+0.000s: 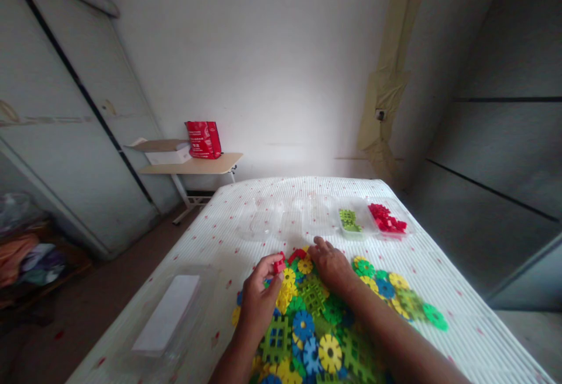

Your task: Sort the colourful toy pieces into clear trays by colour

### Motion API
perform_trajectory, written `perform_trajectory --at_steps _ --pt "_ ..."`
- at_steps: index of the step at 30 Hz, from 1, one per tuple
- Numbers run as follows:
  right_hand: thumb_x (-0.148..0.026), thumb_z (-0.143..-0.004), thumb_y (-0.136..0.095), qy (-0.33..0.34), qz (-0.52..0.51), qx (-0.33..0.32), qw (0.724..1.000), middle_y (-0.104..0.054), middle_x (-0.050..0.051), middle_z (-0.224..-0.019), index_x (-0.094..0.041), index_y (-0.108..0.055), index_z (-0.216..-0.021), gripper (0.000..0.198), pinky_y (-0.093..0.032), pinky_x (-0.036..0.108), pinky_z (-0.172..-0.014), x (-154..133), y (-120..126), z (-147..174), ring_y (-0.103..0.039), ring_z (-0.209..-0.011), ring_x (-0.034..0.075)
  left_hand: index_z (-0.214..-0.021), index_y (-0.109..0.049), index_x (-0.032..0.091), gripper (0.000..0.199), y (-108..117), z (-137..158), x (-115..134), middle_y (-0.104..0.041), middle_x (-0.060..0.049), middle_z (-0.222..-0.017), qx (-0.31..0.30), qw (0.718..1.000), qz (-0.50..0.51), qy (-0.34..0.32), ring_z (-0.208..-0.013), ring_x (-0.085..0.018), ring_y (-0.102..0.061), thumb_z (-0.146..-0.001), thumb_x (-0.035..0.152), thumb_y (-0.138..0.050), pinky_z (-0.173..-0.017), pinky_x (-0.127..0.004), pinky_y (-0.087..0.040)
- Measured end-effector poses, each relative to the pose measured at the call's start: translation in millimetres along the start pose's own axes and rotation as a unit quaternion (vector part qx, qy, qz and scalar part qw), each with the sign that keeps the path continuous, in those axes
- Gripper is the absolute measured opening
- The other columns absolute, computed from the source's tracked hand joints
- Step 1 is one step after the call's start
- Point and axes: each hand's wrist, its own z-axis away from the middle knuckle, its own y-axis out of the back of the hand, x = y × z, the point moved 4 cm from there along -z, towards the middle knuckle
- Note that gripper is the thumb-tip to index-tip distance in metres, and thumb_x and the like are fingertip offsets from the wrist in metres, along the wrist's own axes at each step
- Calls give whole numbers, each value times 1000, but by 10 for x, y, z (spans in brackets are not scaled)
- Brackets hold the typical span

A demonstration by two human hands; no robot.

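Observation:
Between the thumb and fingers of my left hand [262,290] is a small red plastic building piece [279,264]. My right hand [328,260] reaches over the far side of the pile, palm down with its fingers stretched out; whether it touches a piece beneath is hidden. Another red piece [297,254] lies just left of its fingers. Under both arms spreads a pile of plastic building pieces: yellow notched discs [330,353], blue notched discs [303,325] and green lattice squares [276,338].
Clear plastic compartments [259,220] stand along the table's far side. One holds light green pieces [348,219], the rightmost red pieces [386,219]. A clear lid with white paper [167,312] lies at left. Behind, a small table [206,165] bears a red bag [204,140] and a box [167,154].

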Motion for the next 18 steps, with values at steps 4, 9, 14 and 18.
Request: perform_trajectory --at_steps 4,9,14,18 --pt "-13 -90 -37 22 -1 -8 1000 -58 12 -102 -16 -56 -102 23 -46 28 -71 22 12 -2 -56 -90 21 -101 -63 17 31 12 4 11 -70 -6 -98 3 1000 -17 10 -86 -19 -65 -75 32 -56 -78 -28 -51" --pt "-9 -87 -41 44 8 -23 999 -61 9 -96 -16 -56 -101 22 -46 28 -74 31 34 1 -58 -87 20 -96 -65 18 30 3 -11 -23 -70 -5 -94 -5 999 -47 13 -83 -20 -65 -75 38 -57 -76 -29 -52" --pt "-9 -85 -42 38 8 -23 999 -63 9 -92 -16 -57 -100 21 -45 26 -63 27 81 31 -61 -79 20 -96 -66 19 30 13 -31 -40 -70 -5 -91 -15 996 -87 -7 -78 -19 -65 -75 38 -55 -71 -28 -52" --pt "-15 -88 -42 19 -5 1 1000 -63 7 -92 -17 -57 -97 18 -43 23 -60 164 228 47 -62 -72 16 -93 -68 19 30 43 -36 -13 -71 -4 -87 -11 995 -94 -14 -74 -18 -64 -71 38 -58 -67 -27 -52"
